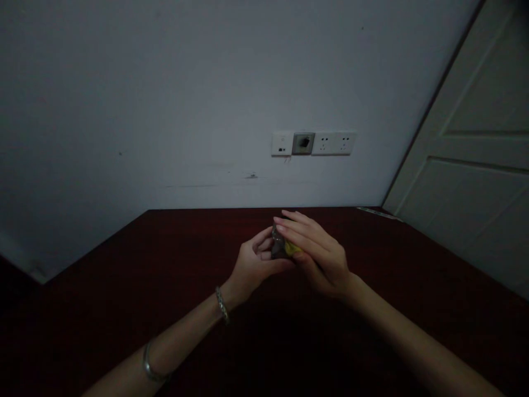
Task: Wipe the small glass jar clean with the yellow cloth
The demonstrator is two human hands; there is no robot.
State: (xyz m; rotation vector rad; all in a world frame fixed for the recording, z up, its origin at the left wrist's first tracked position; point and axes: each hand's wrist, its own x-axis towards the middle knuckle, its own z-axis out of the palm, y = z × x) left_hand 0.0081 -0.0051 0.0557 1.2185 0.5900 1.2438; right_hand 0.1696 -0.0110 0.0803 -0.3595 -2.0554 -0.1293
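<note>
Above the dark red tabletop (182, 275), both hands meet around a small clear, shiny wrapper or packet (278, 244) with something yellow (291, 248) at its right side. My left hand (256, 259) grips it from the left, thumb beneath and fingers behind. From the right, my right hand (318, 248) covers its top and right side, fingers laid over it and thumb below. Much of the packet is hidden by the fingers, and dim light keeps me from telling what the yellow part is.
A pale wall (206, 110) rises behind the table, with a row of sockets and switches (314, 143) on it. At the right stands a panelled white door (475, 165). A thin pale strip (380, 213) lies along the table's back right edge.
</note>
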